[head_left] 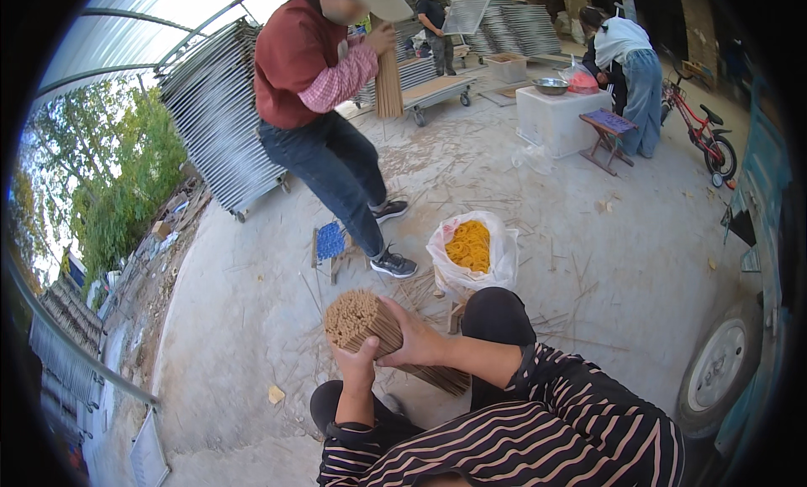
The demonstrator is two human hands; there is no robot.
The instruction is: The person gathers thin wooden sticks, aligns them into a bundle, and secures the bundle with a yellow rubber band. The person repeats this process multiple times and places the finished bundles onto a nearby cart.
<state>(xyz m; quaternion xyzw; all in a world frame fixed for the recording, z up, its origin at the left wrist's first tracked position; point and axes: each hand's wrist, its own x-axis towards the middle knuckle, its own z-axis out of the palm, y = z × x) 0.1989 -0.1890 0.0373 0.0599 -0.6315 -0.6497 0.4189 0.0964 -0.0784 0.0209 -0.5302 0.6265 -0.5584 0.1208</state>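
Observation:
A thick bundle of thin brown sticks (391,345) lies slantwise over my lap, its near-round end facing up and left. My left hand (356,364) grips it from below, close to that end, with the thumb up. Around its upper right side curls my right hand (416,335). Just past my knee, a white plastic bag (507,253) stands open, full of yellow rubber bands (470,247).
A co-worker (309,77) stands ahead, holding another stick bundle (389,86). Near their feet is a stool with a blue woven seat (331,241). Loose sticks litter the concrete floor (227,335). A vehicle wheel (715,367) stands at the right.

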